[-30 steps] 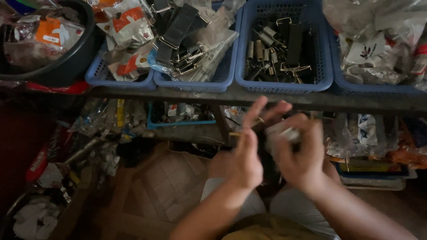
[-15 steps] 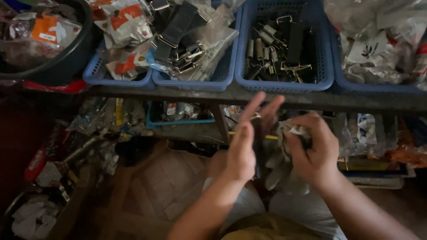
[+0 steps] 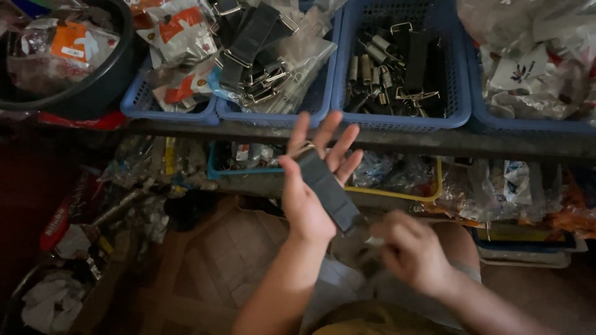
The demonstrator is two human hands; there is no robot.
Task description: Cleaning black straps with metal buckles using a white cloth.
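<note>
A dark webbing strap [image 3: 328, 189] is shown lying slantwise across the palm of the left hand [image 3: 308, 186], which is raised palm-up below the shelf edge [image 3: 434, 139]. The strap is pinned against the palm by the thumb, while the four fingers [image 3: 329, 133] are held straight and spread apart, pointing toward the baskets. The lower end of the strap is seen projecting past the heel of the hand toward the right hand [image 3: 413, 251].

The right hand is held lower, over the lap, with its fingers curled together; it is blurred, and whether anything is pinched in it cannot be told. A small pale object [image 3: 374, 241] is seen just beside its fingertips, close to the strap's lower end.

On the shelf above, a blue plastic basket [image 3: 456, 102] is filled with metal springs, hooks and dark straps. To its left, a second blue basket [image 3: 310, 108] is loaded with more straps and buckles in clear bags, and a third [image 3: 164, 111] with packets printed in orange. A black round tub [image 3: 99, 80] is placed at the far left. Bagged goods [image 3: 534, 68] are stacked at the far right. Beneath the shelf, a yellow-rimmed tray [image 3: 428, 186] of clear packets is stored.
</note>
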